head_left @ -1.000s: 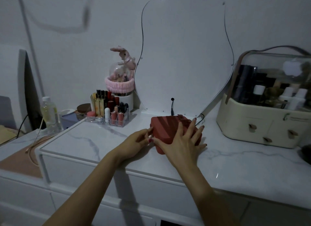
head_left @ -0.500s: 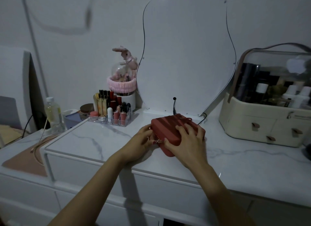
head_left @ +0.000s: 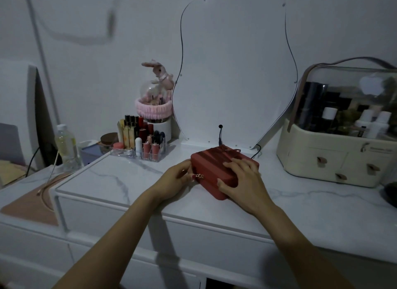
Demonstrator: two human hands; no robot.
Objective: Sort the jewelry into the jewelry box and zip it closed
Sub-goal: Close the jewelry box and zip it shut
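Your red jewelry box [head_left: 217, 166] sits lid down on the white marble-patterned vanity top [head_left: 129, 181], just in front of the base of the wavy-edged mirror [head_left: 234, 73]; your right hand [head_left: 242, 181] lies over its near right corner, fingers curled over the ribbed lid and thumb pressed against the front wall, so the box is gripped from above; your left hand [head_left: 176, 179] is at the box's left front side, fingertips pinching at the small gold zipper pull [head_left: 200, 176], which sits partway along that side; the box lies between your two hands, touching both; a clear lipstick organizer [head_left: 141, 146] stands well to its left, and a cream cosmetics case [head_left: 335, 155] stands apart on its right.
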